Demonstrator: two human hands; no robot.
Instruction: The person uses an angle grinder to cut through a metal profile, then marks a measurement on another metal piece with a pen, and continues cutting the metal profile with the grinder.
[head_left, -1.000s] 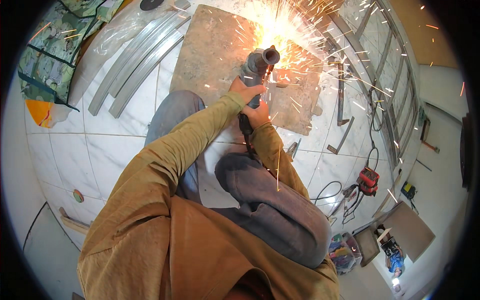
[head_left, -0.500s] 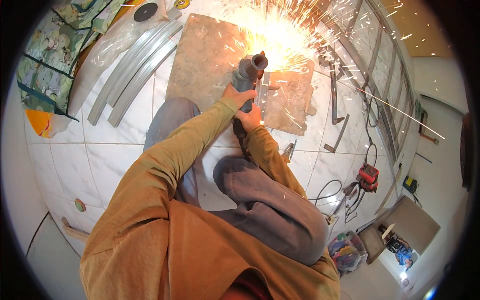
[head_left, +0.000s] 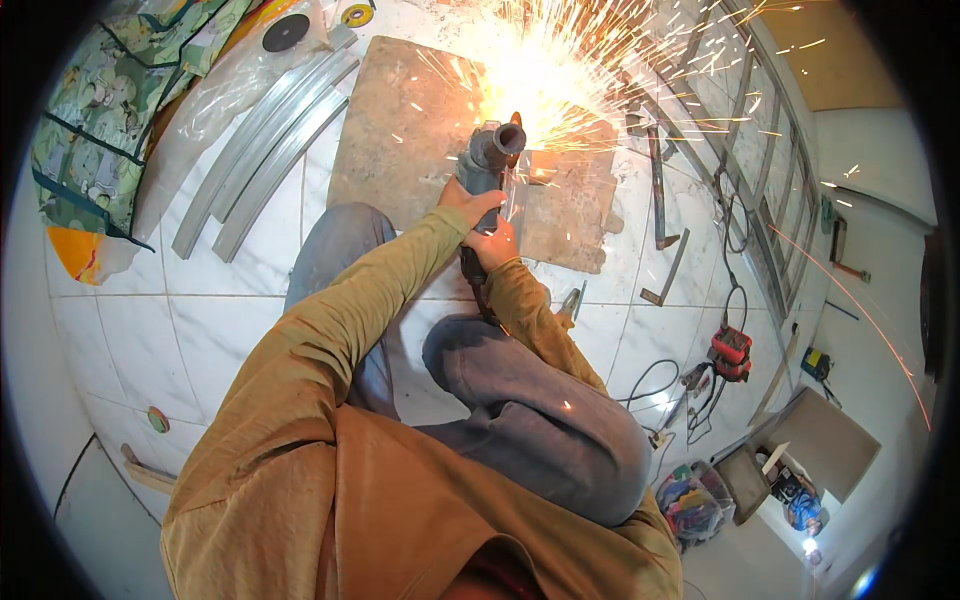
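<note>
An angle grinder (head_left: 484,158) is held in front of me, and a bright burst of sparks sprays from its far end. My left hand (head_left: 466,203) is wrapped round the tool's body from the left. Just below it, my right hand (head_left: 494,244) grips the rear part of the handle. Beneath the grinder lies a worn brown board (head_left: 390,125) on the tiled floor. A narrow metal piece (head_left: 517,203) shows beside the tool on the board. Glare hides the grinder's cutting edge and whatever it touches.
Several silver metal profiles (head_left: 270,145) lie left of the board, near a black disc (head_left: 286,33). A welded metal frame (head_left: 745,105) stretches along the right. An angle square (head_left: 666,270), a clamp (head_left: 571,304), a red tool (head_left: 730,353) and cables lie on the floor at right.
The grinder and both hands have shifted slightly down and left in the picture, and floor things shift a little left too. The sparks keep spraying in a changed pattern.
</note>
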